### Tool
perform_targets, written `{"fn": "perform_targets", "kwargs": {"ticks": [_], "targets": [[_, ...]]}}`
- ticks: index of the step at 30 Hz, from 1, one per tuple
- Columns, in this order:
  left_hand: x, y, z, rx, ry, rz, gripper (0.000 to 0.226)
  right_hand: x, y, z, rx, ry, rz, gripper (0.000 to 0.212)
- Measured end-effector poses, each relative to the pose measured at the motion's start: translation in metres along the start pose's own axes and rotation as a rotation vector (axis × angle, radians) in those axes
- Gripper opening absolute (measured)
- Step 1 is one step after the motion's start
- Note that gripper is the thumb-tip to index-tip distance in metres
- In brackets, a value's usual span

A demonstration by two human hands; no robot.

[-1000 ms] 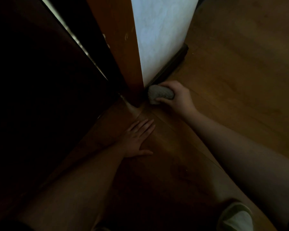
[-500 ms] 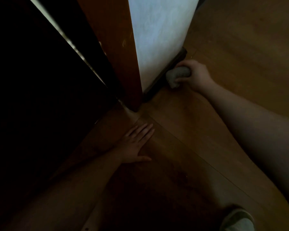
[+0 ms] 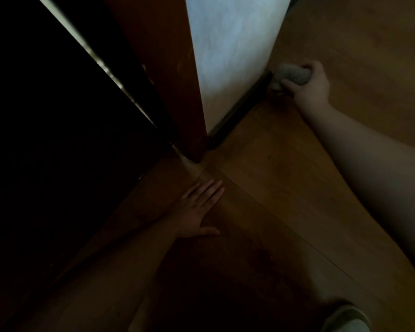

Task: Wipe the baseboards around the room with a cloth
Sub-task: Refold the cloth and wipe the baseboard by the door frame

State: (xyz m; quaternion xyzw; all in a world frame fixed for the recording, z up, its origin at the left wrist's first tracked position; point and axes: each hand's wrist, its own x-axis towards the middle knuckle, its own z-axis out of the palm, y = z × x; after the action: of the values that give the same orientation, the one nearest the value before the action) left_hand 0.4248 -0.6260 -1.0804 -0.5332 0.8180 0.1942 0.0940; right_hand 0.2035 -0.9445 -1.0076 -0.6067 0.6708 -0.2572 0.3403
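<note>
**Cloth at the far end of the short baseboard**

My right hand (image 3: 308, 86) has its grip clamped on the bunched grey cloth (image 3: 290, 74), fingers curled round it, and I am pressing the wad against the dark baseboard (image 3: 240, 112) at the foot of the pale wall (image 3: 228, 56). The cloth sits at the baseboard's far end, by the wall's outer corner, low where the strip meets the wooden floor (image 3: 285, 178). My left hand (image 3: 197, 212) grips nothing: it lies flat on the floor with fingers spread apart, pointing toward the door frame (image 3: 168, 80), and takes my weight.

To do this stroke well, I judge I should keep the cloth squeezed firmly so it does not unroll, hold steady pressure into the face of the strip, and run along its length rather than dab. The top ledge and the seam with the floor probably hold most dust, so each wants its own pass. At the corner I should wrap the wad round the end rather than stop short.

The baseboard's long axis runs from the foot of the door frame diagonally away toward the wall's outer corner. The cloth is rolled into a stubby lump, its long axis lying across the baseboard, one end butting the strip and the other buried in my palm.
</note>
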Motion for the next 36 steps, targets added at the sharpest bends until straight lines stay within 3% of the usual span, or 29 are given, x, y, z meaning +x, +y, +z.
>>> {"fn": "perform_targets", "kwargs": {"ticks": [8, 13, 18, 25, 32, 36], "targets": [[-0.001, 0.001, -0.004, -0.009, 0.013, 0.0, 0.104, -0.104, -0.019, 0.019, 0.009, -0.344, -0.452, 0.046], [-0.002, 0.002, -0.005, 0.0, 0.033, -0.001, 0.104, -0.12, -0.034, 0.029, 0.013, -0.294, -0.457, 0.045], [-0.001, 0.003, -0.006, -0.001, 0.042, 0.002, 0.103, -0.127, -0.039, 0.03, -0.104, -0.527, -0.658, 0.048], [-0.002, 0.0, -0.002, -0.021, 0.046, -0.003, 0.103, -0.081, -0.036, 0.02, -0.039, -0.511, -0.406, 0.045], [0.0, -0.001, -0.001, -0.025, 0.016, 0.0, 0.104, -0.031, -0.039, 0.005, -0.167, -0.582, -0.422, 0.043], [0.0, -0.001, -0.001, -0.031, 0.023, 0.001, 0.103, 0.008, -0.035, -0.014, -0.208, -0.488, -0.385, 0.05]]}}
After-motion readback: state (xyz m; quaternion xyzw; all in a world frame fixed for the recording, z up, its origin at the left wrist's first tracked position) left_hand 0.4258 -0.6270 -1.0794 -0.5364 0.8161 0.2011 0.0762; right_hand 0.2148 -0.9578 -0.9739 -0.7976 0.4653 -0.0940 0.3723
